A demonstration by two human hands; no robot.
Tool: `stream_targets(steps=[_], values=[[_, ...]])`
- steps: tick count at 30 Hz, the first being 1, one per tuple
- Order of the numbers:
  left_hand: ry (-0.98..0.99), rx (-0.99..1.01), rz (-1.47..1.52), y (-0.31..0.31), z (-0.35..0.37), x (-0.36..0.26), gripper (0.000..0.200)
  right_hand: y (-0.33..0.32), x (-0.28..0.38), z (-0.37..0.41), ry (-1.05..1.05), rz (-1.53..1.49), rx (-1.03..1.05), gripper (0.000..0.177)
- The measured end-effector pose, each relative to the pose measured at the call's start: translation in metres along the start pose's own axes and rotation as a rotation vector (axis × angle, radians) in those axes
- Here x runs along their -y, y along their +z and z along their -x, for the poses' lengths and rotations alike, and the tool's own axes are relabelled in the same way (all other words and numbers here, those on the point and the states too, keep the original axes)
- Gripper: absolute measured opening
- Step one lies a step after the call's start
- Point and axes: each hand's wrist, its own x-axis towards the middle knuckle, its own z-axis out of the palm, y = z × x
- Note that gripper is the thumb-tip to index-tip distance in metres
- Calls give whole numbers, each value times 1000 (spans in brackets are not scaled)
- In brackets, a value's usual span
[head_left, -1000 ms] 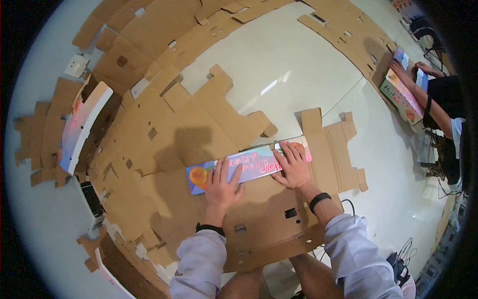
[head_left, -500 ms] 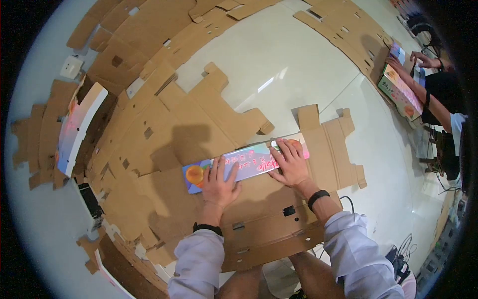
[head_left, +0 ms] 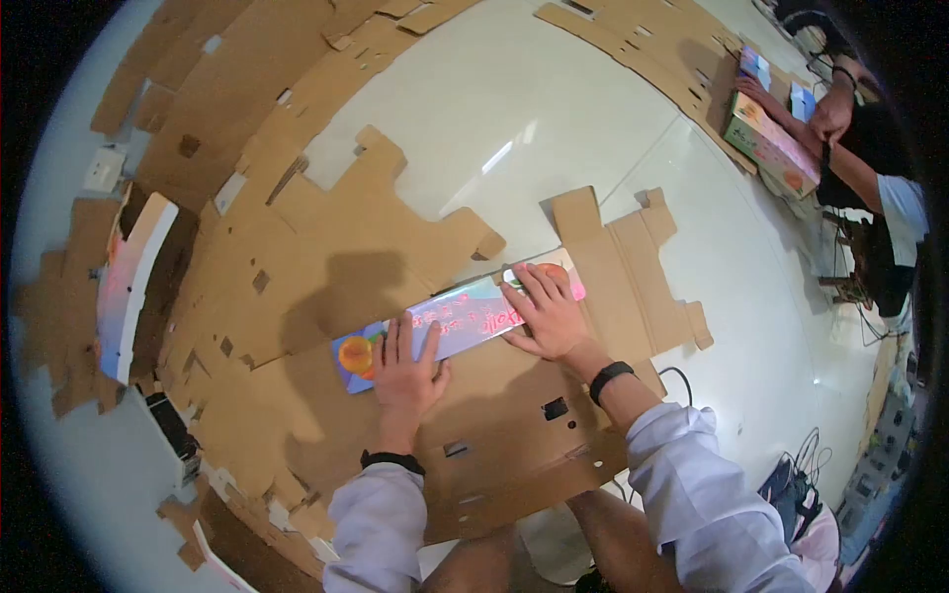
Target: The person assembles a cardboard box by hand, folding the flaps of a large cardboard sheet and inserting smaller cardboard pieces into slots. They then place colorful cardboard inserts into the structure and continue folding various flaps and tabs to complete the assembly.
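A long, flat printed cardboard box, purple to pink with pink lettering and peach pictures, lies slanted on a sheet of brown cardboard. Near its left end, beside the orange fruit picture, my left hand rests with fingers stretched over the top. Toward the pink right end, my right hand lies flat with fingers spread, partly covering the lettering and a fruit picture. Both palms face down and neither hand grips around the box. Whatever lies beneath the box is hidden.
More flattened brown cardboard spreads over the left side and back. A printed carton piece stands at far left near a white socket. At upper right, another person's hand is by a printed box. Cables lie lower right.
The whole view has shifted, so the box and my hands appear slightly further left. My hands keep their places on the box. The other person's hand at upper right has moved.
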Motion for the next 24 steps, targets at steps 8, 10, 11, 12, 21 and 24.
stream_targets(steps=[8,10,11,12,21,24], values=[[50,1,-110,-1,0,0,59,4,-5,3,-26,-69,-82,64],[34,21,-125,-4,-1,-5,58,3,-7,5,-29,-81,-88,66],[28,31,-136,-6,-2,-8,58,4,-8,6,-23,-91,-101,67],[40,44,-138,-6,-1,-7,57,6,-8,8,-17,-102,-113,68],[-1,62,-60,-10,-4,-6,61,-10,-35,3,562,-1126,-114,56],[-120,64,82,-19,-16,-3,59,-88,-68,15,924,-837,-619,53]])
